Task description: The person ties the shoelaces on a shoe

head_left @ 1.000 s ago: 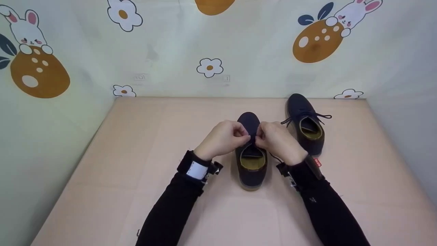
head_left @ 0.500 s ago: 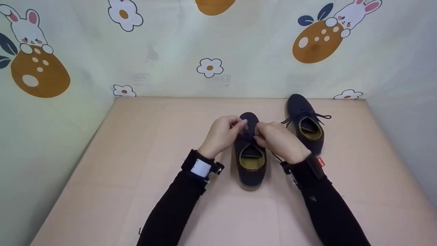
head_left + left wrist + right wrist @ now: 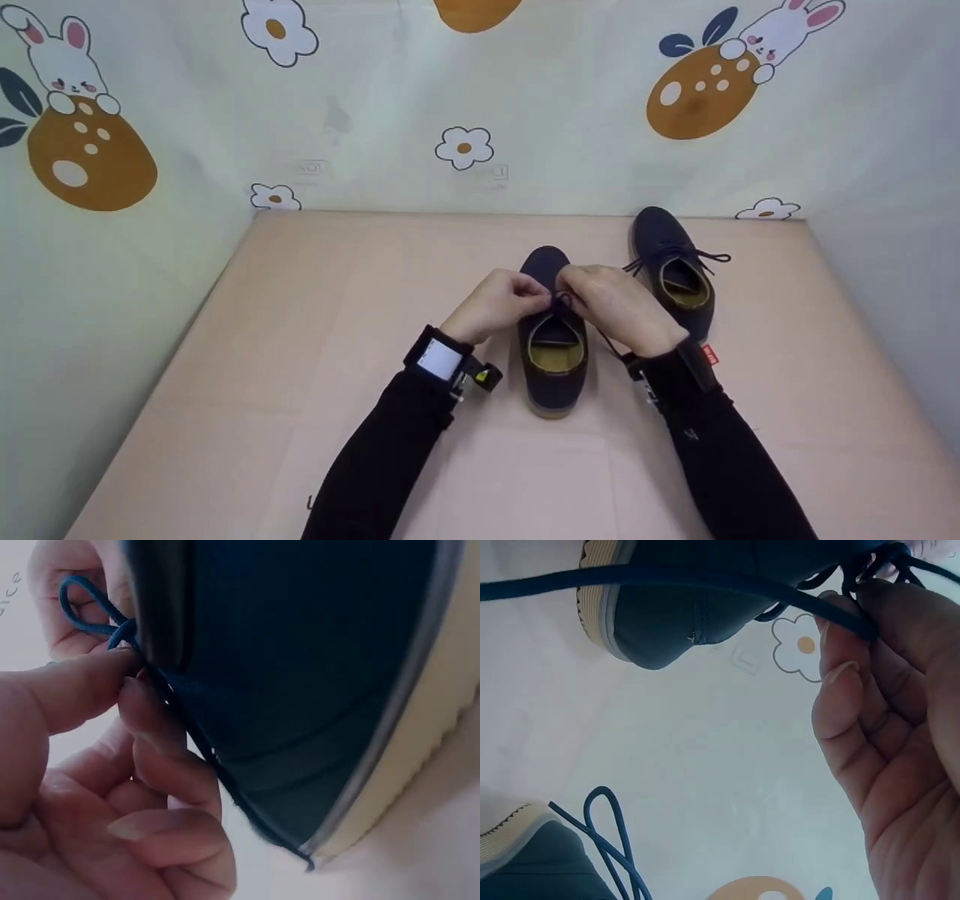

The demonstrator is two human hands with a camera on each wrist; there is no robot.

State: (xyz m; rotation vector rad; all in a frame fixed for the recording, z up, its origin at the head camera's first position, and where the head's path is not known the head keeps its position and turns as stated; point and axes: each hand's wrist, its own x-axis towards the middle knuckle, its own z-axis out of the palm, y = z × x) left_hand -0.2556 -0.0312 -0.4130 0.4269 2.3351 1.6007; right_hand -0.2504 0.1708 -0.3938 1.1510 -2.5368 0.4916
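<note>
A dark navy lace-up shoe (image 3: 553, 391) with a yellowish lining stands upright, toe pointing away, between both hands. At its lacing, my left hand (image 3: 495, 306) pinches dark lace between thumb and index finger. My right hand (image 3: 621, 309) pinches the lace (image 3: 705, 576) from the other side, and a long strand trails away from its fingertips. A small lace loop (image 3: 75, 628) sticks out by the left fingertips in the left wrist view. The knot itself is partly hidden by fingers.
A matching shoe (image 3: 652, 225), its laces tied in a bow, stands to the right by the back wall. Both stand on a pale pinkish surface (image 3: 360, 300). A printed cloth wall (image 3: 375, 97) rises behind, with more wall at both sides.
The left hand moved forward over the shoe, then came back to the lacing. A small lace loop now shows between the hands. The right hand shifted only slightly; both shoes stayed in place.
</note>
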